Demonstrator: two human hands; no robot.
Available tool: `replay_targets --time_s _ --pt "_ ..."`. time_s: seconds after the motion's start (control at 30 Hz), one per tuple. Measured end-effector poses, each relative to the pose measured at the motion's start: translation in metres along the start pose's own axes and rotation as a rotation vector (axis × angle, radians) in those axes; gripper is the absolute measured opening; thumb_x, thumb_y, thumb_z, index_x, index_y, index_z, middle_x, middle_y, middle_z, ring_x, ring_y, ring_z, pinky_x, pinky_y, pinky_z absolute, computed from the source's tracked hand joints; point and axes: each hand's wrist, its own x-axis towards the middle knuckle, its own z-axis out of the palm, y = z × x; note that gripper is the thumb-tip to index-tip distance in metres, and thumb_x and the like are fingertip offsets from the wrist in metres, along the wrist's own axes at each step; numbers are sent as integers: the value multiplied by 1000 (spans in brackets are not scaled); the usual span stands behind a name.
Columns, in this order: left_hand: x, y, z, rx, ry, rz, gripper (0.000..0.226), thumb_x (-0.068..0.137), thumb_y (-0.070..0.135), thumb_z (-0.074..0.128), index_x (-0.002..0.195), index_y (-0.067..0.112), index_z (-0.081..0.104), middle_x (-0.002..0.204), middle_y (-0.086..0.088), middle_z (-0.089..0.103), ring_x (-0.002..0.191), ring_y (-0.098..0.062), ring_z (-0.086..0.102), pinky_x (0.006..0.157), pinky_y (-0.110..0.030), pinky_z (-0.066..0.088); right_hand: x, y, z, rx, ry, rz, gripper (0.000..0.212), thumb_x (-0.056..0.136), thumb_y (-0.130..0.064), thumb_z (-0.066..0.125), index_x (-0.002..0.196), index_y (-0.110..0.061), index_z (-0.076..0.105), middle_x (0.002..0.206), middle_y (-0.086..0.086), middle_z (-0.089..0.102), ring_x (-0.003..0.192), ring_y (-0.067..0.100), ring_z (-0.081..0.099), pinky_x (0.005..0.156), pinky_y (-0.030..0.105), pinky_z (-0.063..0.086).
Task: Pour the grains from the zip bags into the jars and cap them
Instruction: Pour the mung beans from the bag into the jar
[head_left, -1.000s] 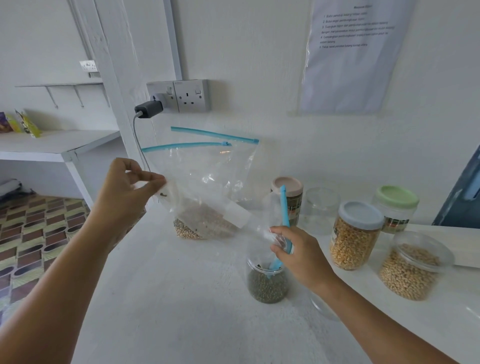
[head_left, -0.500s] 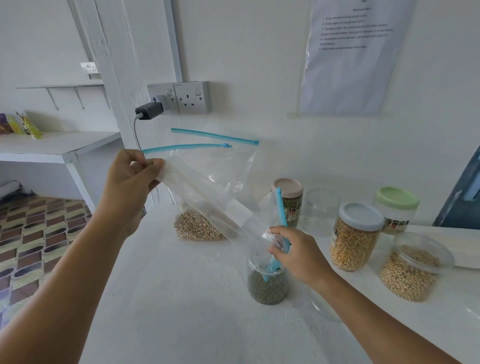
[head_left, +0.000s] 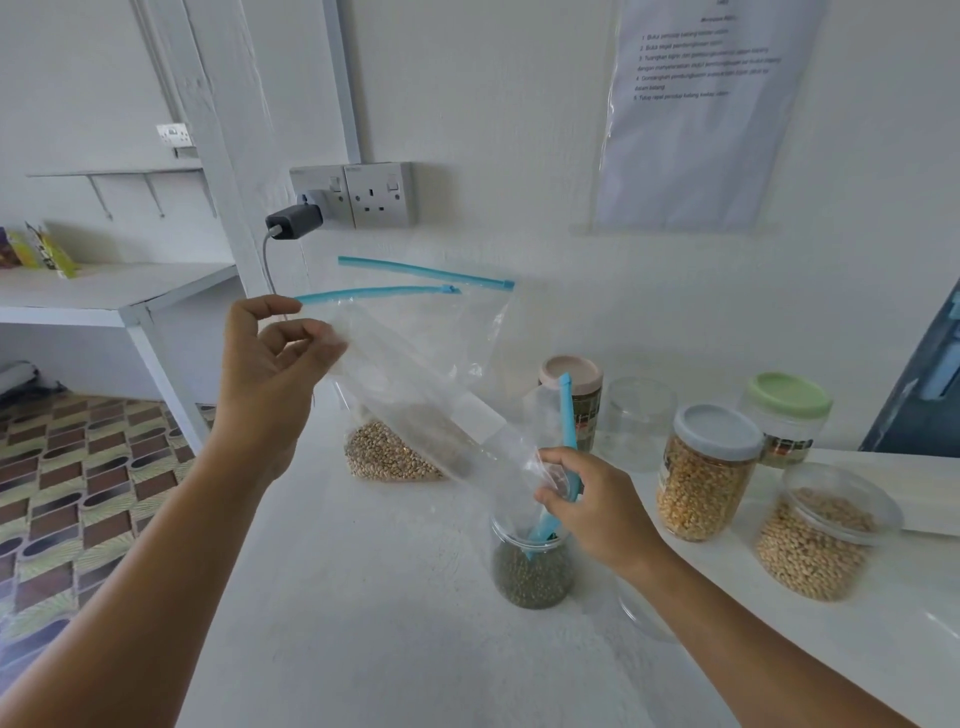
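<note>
Crinkled clear zip bag (head_left: 415, 395), seemingly emptied, slants into round jar (head_left: 532, 566)

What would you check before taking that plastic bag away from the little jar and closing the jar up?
1. Bag emptied: ok. The tilted zip bag looks clear, with no grains visible inside.
2. Mouth over jar: ok. The right hand pinches the bag's blue zip end at the rim of the open jar.
3. Bag bottom raised: ok. The left hand pinches the far corner up high.
4. Jar upright on counter: ok.
5. Room in jar: ok. The dark green grains fill only its lower part.
6. Lid for this jar at hand: cannot tell. No loose lid is clearly visible.
</note>
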Motion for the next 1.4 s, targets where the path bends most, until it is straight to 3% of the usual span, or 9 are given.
replay_targets --time_s 0.33,0.43,0.57,0.67,0.8,0.9,1.0,1.1,1.4 --pt "-3 -4 8 -4 111 4 50 86 -1 81 119 16 47 111 -1 58 86 -11 72 96 -43 61 -4 -4 0 99 84 45 44 88 -17 82 127 -28 66 116 -7 66 105 9 63 80 0 47" --pt "-8 -9 10 -65 125 -79 55 88 15 80 128 23 42 129 -6 54 106 -14 71 97 -42 60 -4 -7 -1 149 87 66 43 89 -16 81 122 -36 63 116 -8 66 105 9 64 82 1 48" --pt "-30 -20 14 -171 -3 -254 80 82 46 80 137 26 27 134 -16 57 118 -28 67 106 -48 52 -5 -8 0 171 116 79 41 88 -19 82 119 -37 62 113 -12 65 99 3 65 87 5 51" --pt "-60 -41 28 -20 -191 -331 98 76 36 90 141 30 17 130 -8 66 118 -20 69 106 -42 47 -4 -6 2 177 126 88 40 89 -20 81 124 -29 66 122 -7 64 109 8 62 82 4 49" --pt "-80 -59 47 91 -407 -376 98 64 48 96 140 31 36 123 -3 75 115 -16 72 109 -47 50 -4 -7 2 153 104 64 39 90 -17 81 125 -27 68 116 -6 66 105 8 63 77 2 50" --pt "-83 -56 66 198 -597 -298 85 66 49 95 135 36 46 124 6 74 118 -14 70 104 -38 53 -2 -5 3 92 109 54 39 90 -17 80 127 -21 68 128 1 66 117 14 62 78 2 48" --pt "-80 -60 85 219 -504 -280 38 87 24 84 121 22 66 108 4 79 106 -13 74 101 -44 58 0 -6 4 103 106 62 38 91 -17 79 126 -23 67 132 2 64 124 16 60 77 1 47" --pt "-73 -68 92 189 -386 -330 11 91 15 80 101 12 78 95 -3 80 96 -21 76 98 -45 60 -1 -9 0 163 116 57 36 92 -17 78 123 -29 64 117 -5 64 107 8 63 77 0 48" --pt "-66 -80 86 101 -237 -444 17 100 14 69 114 7 65 95 -6 81 82 -22 78 75 -29 55 -2 -5 -2 223 83 34 38 91 -24 79 120 -41 62 110 -12 66 104 -8 58 80 3 46"
